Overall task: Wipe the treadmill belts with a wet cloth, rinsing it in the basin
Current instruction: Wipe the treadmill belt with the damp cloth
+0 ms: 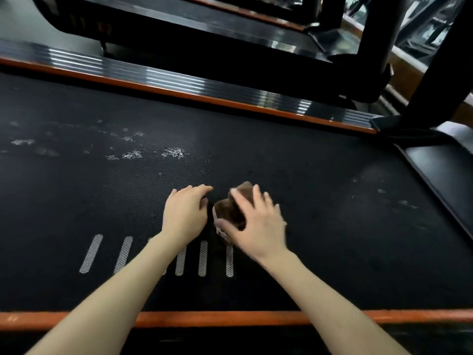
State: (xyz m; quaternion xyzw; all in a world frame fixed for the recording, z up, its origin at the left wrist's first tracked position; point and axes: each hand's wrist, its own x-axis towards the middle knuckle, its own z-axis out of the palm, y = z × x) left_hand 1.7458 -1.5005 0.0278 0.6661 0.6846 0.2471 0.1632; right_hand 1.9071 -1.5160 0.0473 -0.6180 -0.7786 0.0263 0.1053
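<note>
Holding a bunched-up brown cloth [231,210] with the right hand [258,224], down on the black treadmill belt [332,201]. Fingers [258,198] spread wide over the top of the cloth and a little bent, thumb hooked round its near left side. A bit blurry there. Cloth peeking out to the left of that hand and past the fingertips.

Just left of the cloth, the left hand [185,213], palm down on the belt. Fingers close together and loosely bent, tips pointing toward the cloth and just beside it. Nothing in that hand.

On the near side of both hands, a row of short white stripes [202,257] on the belt, some hidden under the left arm. Past the left hand and off to its left, pale dusty smudges [174,152]. More faint marks [399,202] well to the right of the right hand.

Under both forearms, an orange edge strip [230,317]. Far past the fingertips, a second orange strip [179,92] with a shiny ribbed rail [179,78] right behind it. Beyond that, a black cover [153,21] with faint orange writing [89,25], too blurry to read. Far past the right hand, a thick black post [384,47] standing up
</note>
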